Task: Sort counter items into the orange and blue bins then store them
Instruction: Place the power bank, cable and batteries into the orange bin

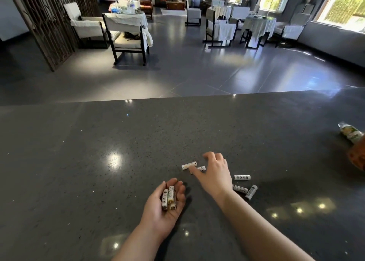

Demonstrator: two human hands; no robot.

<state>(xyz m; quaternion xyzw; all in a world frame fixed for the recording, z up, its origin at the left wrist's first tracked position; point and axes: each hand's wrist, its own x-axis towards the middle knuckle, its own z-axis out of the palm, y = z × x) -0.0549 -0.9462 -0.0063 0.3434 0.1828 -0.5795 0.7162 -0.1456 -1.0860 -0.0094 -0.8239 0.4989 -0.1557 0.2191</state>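
Small white batteries with dark print lie scattered on the dark speckled counter (98, 152). My left hand (166, 203) rests palm up on the counter, cupped around three batteries (169, 198). My right hand (214, 173) hovers palm down with fingers spread over two batteries: one (189, 165) lies just left of the fingertips, and another (201, 169) is partly hidden under the fingers. Three more batteries lie to the right of my right wrist: one (242, 177), one (240, 188) and one (251, 192). No bin is clearly in view.
A crinkled snack packet (350, 133) lies at the counter's right edge, beside a blurred orange object (357, 158) cut off by the frame. The counter's far edge runs across the middle of the view. Beyond it are a tiled floor, chairs and covered tables.
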